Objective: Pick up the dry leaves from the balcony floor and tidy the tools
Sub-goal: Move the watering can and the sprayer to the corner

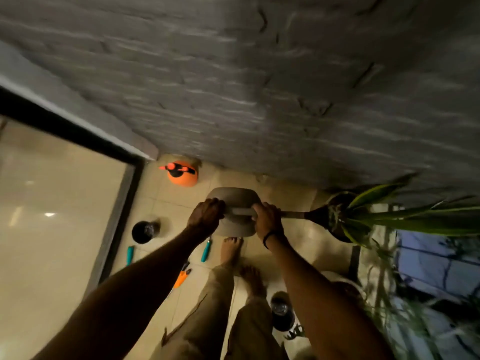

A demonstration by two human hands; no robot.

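Glass door (52, 203): far left, dark-framed, with light glinting on the pane.
Teal-handled tool (130, 255): lies on the tiled floor (166, 201) just beside the door frame.
Black pot (142, 232): stands on the floor near that tool. Its inside is dark with a pale glint, and its contents cannot be told.
Orange sprayer (182, 175): stands in the corner at the foot of the grey wall (259, 87). Any label on it is too blurred to read.
Orange pruners (181, 277): on the floor, partly hidden by the left forearm.
Second teal-handled tool (206, 252): on the floor just below the left wrist.
Left hand (206, 216): fingers curled round the left end of the grey pan's bar.
Grey pan (235, 201): held up between both hands, above the floor and ahead of a bare foot (231, 249). Whether anything lies in it cannot be told.
Right hand (266, 219): wrapped round the right end of the bar, with a dark band on the wrist.
Dark flared head (319, 216): at the end of a thin rod running right from the right hand, reaching the plant pot.
Second black pot (281, 314): on the floor beside the right forearm, contents unclear.
Plant pot (337, 232): holds long green-and-yellow leaves (405, 216).
Dry leaves: cannot be made out in the dim, blurred view.
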